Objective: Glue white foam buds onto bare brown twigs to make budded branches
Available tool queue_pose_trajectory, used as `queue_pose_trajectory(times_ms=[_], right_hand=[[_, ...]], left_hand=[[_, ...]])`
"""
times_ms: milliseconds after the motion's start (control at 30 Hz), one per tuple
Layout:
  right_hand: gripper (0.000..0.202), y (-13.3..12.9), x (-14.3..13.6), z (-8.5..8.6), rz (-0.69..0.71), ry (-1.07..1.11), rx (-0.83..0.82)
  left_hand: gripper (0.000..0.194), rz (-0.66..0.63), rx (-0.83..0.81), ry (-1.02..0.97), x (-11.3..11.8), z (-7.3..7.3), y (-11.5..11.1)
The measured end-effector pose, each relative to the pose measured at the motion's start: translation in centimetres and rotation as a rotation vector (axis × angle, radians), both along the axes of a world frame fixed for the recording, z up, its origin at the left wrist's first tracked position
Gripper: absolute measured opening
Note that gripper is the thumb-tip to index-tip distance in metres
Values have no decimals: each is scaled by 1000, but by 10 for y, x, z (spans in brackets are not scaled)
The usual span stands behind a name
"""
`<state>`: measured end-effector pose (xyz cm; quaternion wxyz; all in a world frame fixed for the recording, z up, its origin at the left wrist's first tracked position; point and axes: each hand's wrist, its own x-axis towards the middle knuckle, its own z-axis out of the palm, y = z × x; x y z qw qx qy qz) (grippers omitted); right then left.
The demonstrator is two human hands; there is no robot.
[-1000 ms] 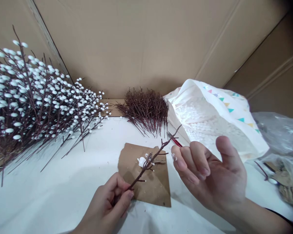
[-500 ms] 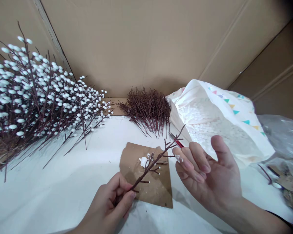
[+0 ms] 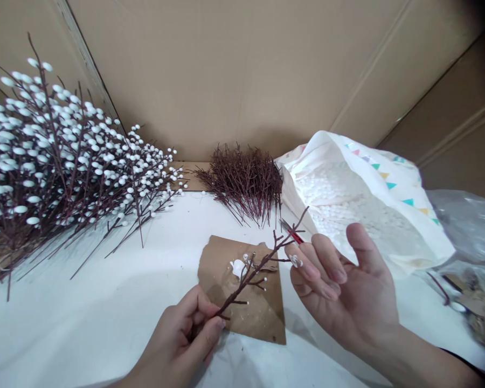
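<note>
My left hand (image 3: 186, 334) pinches the thick lower end of a brown artificial branch (image 3: 262, 264), which slants up to the right. Several of its twig tips carry small white dabs. My right hand (image 3: 343, 291) is palm up, thumb spread and fingers half curled, with nothing gripped. White paste-like smears sit on one of its fingertips, beside a side twig; whether they touch, I cannot tell. Below the branch lies a torn piece of brown cardboard (image 3: 262, 318) bearing a white blob of paste (image 3: 237, 268). A red-handled tool (image 3: 295, 235) is partly hidden behind the twigs.
Bare brown branches (image 3: 246, 178) are heaped at the back. A large pile of branches with white buds (image 3: 76, 145) fills the left. An open white bag (image 3: 388, 215) holding many white pieces stands at right, near clear plastic (image 3: 464, 221). Cardboard walls (image 3: 226, 70) enclose the table.
Almost nothing differs. The branch tip and my right hand have shifted very slightly; both hands keep the same pose.
</note>
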<state>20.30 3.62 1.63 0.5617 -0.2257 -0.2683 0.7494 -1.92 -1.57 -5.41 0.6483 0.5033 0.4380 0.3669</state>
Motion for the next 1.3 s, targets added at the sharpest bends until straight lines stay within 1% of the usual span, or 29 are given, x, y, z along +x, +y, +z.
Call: queue_pose_trajectory(times_ms=[167,367,633,767,967,1300], right_hand=[[56,1,0,0,-11,-37,9],[55,2,2,1,-9,-32,17],[56,6,9,8,-54,-87,34],[55,8,9,7,-62,-51,34],[53,11,11,4,-57,-51,46],[53,11,9,2,-67,-45,22]], left_hand=[[32,-5,7,4,-1,1,1],[29,9,-13,-1,-2,-1,-1],[34,28,-59,-21,0,1,1],[35,28,-61,22,2,3,2],[37,0,-79,6,1,4,4],[37,-39,-48,53,-1,4,3]])
